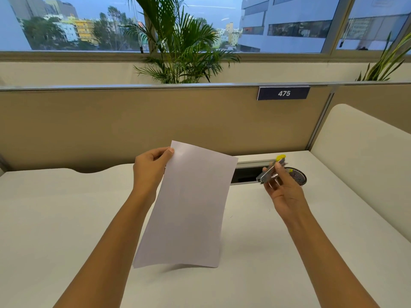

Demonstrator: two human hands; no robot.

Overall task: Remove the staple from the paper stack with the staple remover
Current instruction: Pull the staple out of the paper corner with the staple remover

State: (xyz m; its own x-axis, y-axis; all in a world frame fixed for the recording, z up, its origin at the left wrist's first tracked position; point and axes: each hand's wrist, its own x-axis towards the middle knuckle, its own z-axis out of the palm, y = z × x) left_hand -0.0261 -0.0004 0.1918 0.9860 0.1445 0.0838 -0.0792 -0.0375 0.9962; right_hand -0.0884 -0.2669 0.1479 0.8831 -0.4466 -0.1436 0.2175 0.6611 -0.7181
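Fingers [165, 153] of the left hand [151, 170] pinch the top left corner of the paper stack [189, 207], thumb on the near face. The stack is held up off the desk [66, 218], tilted, with its lower edge hanging free above the surface. The right hand [283, 194] grips the staple remover [270, 172] between thumb and curled fingers, metal end aimed toward the paper, yellow tip at the far end.

Progress, as judged: both items are in hand. Tool and stack are well apart, with no contact. Extraction does not appear to have begun. Left to do: bring the metal end to the stapled spot, hook the staple, pull it clear.

Not resolved:
- No staple shows on the visible face. It may sit under the left thumb or on the far side; cannot tell.
- Sheet count is unreadable, as the edges merge into one.
- Whether the remover's claws are spread or closed is too small to tell.
- A dark mesh container [299, 176] is partly hidden behind the right hand. Its contents are unclear.
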